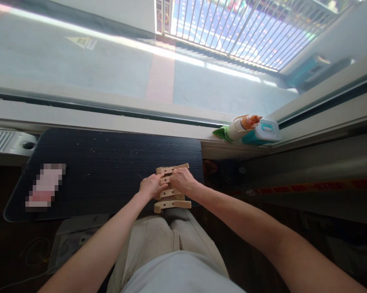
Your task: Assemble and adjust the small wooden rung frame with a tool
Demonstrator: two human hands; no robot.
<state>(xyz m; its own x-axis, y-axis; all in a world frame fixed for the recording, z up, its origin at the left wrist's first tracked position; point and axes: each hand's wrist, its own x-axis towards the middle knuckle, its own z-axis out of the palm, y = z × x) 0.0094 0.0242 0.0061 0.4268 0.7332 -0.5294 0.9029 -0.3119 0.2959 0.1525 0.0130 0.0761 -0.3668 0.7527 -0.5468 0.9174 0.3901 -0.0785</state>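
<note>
Just below the centre of the frame, near the right end of the black table (110, 179), I have a wooden slatted piece (171, 193) under both hands. Four pale slats show, one below another, with dark holes in them and curved ends; a rough brown surface (180, 197) shows between the lower ones. The lowest slat sits at the table's near edge, right by my beige trousers (152, 232).

My left hand (152, 186) comes in from the lower left, fingers bent and mostly closed, thumb and fingertips about the left end of the second slat. My right hand (182, 180), from the lower right, is curled nearly into a fist over the right side of the upper slats, touching them; its fingertips are hidden, so I can't tell whether it grips anything.

At the left of the frame, a pixelated patch (45, 185) covers something on the table, and a white slotted unit (9, 140) stands beyond. Right of centre, on the sill (110, 120), a pale cylinder with an orange top (236, 129) stands beside a teal box (267, 131).
</note>
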